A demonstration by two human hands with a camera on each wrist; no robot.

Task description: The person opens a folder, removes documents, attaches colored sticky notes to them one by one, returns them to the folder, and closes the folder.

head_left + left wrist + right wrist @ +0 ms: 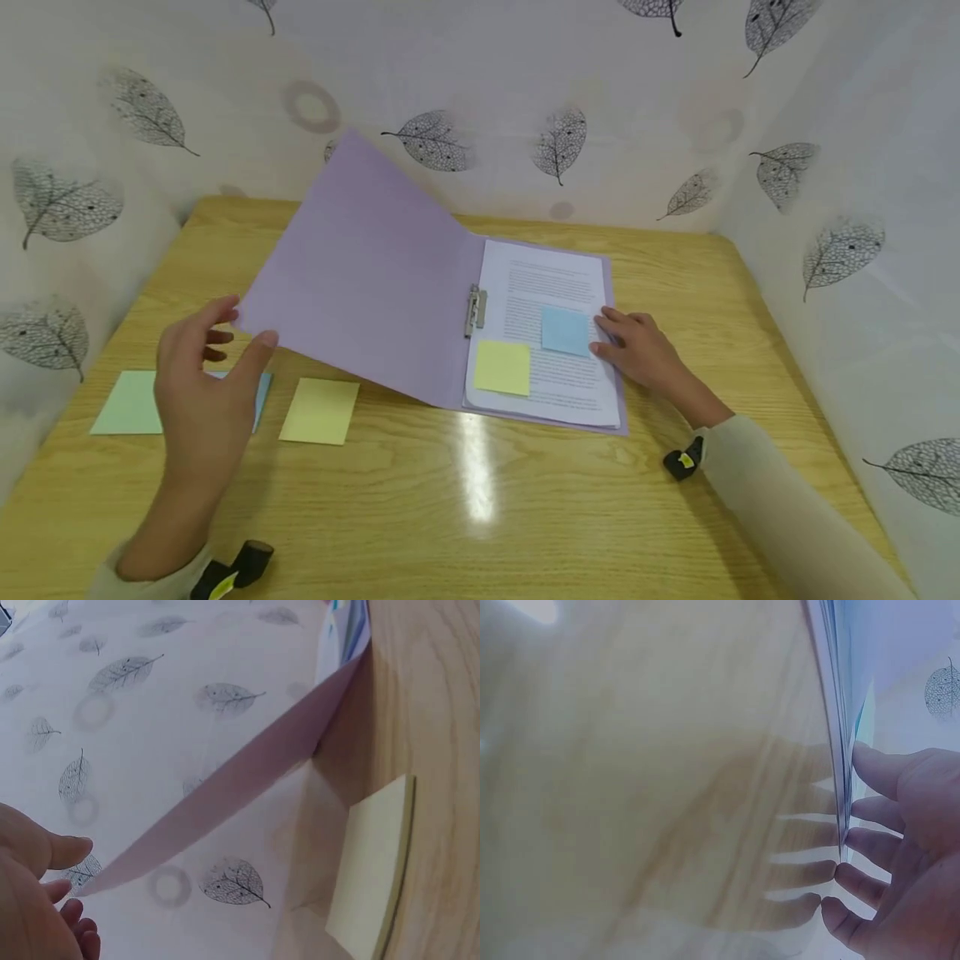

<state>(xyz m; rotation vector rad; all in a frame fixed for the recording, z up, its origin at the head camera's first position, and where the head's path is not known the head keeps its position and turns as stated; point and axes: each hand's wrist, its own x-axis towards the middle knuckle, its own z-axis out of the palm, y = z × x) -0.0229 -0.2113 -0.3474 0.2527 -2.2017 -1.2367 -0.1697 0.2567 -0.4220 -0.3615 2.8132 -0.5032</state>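
Note:
A purple folder (360, 275) lies spread on the table, its left cover raised at a slant. At the cover's lower left corner is my left hand (206, 383), with the thumb on the inner side and fingers around the corner. Printed papers (558, 275) sit in the folder's right half beside a metal clip (473, 310). On the top sheet are a yellow sticky note (502, 367) and a blue sticky note (565, 331). My right hand (641, 346) touches the right edge of the papers and folder with extended fingers (870, 847).
Left of the folder, a yellow sticky-note pad (320, 411) and a green one (129, 404) lie on the wooden table (390, 508). Behind my left hand, a blue pad (262, 402) is mostly hidden. Leaf-patterned walls (510, 67) border the table.

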